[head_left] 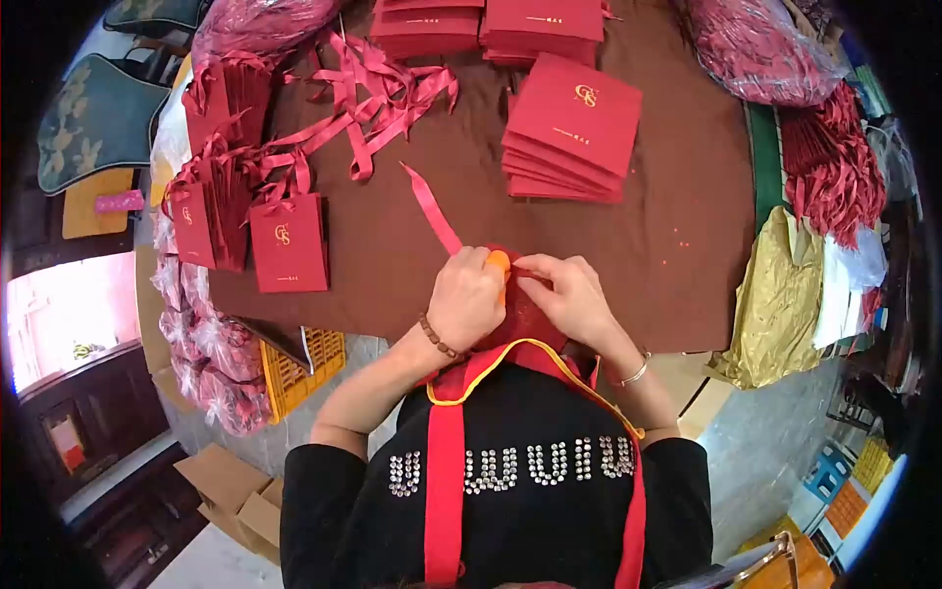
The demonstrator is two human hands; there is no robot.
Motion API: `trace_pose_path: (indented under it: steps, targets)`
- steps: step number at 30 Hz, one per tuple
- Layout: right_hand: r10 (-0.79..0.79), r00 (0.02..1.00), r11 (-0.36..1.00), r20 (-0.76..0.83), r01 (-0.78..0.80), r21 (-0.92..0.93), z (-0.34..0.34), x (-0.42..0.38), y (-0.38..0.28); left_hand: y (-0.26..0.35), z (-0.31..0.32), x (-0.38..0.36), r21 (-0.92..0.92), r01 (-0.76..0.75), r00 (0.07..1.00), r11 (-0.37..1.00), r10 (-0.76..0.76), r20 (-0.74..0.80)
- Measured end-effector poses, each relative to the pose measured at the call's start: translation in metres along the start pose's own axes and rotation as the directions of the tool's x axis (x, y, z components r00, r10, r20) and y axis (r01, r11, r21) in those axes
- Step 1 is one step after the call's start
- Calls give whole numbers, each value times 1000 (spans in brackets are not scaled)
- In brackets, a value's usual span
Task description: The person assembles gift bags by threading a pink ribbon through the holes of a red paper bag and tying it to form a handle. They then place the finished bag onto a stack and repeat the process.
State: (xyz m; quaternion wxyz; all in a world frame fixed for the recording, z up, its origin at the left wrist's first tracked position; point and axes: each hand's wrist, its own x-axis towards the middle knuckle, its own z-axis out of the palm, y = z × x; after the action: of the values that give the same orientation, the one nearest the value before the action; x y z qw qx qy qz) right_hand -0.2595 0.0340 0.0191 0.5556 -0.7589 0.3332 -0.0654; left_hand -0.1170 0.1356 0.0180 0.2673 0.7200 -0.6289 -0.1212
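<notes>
At the near edge of the brown-covered table, my left hand (469, 294) is closed around an orange-handled tool (500, 263). A pink ribbon (432, 208) runs from beside that hand up and to the left over the cloth. My right hand (571, 299) is pinched close to the orange handle, its fingertips near the left hand; what it holds is too small to make out. Beneath and between both hands lies a red piece (522, 319), partly covered by them and by my apron.
Red printed bags are stacked on the table (392, 265) at the upper right (579, 123) and stand at the left (289, 245). Loose ribbons (368, 93) lie at the upper left. A gold bag (780, 304) hangs by the right edge. Cardboard boxes (231, 491) are at the lower left.
</notes>
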Motion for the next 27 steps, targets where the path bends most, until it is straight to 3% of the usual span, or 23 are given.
trace_pose_path:
  steps: [4,6,7,9,11,13,17,19,20,24,27]
  targets:
    - [-87,992,984,-88,71,-163,4,-2,-4,6,-3,7,94,-25,998,995,19,62]
    - [-203,969,963,-138,171,-210,6,-3,-2,11,-5,10,164,-61,994,985,46,98]
    - [-270,955,922,-124,219,-319,3,-2,-2,14,-7,13,162,-146,989,976,141,40]
    - [-172,973,945,-155,119,-305,-4,-7,-13,11,-1,10,195,-128,988,972,109,105]
    - [-199,969,962,-145,164,-220,11,4,10,-6,12,1,118,-259,954,959,273,-123]
    - [-140,982,976,-130,114,-187,16,4,3,-8,11,-5,122,-156,985,980,163,-56]
    - [-157,979,984,-127,144,-105,14,3,3,-16,9,-3,67,-183,981,981,186,-53]
    - [-160,982,984,-100,152,-89,16,0,-2,-20,2,-6,-180,-127,992,975,124,-32]
    - [-141,988,986,-57,135,-92,14,1,-4,-21,-2,-7,-193,-36,998,981,43,35]
    - [-178,983,980,-50,172,-102,14,5,-1,-23,-12,-2,-171,13,993,985,8,122]
    - [-175,984,981,13,176,-82,11,5,-3,-18,-17,0,-251,125,977,960,-75,201]
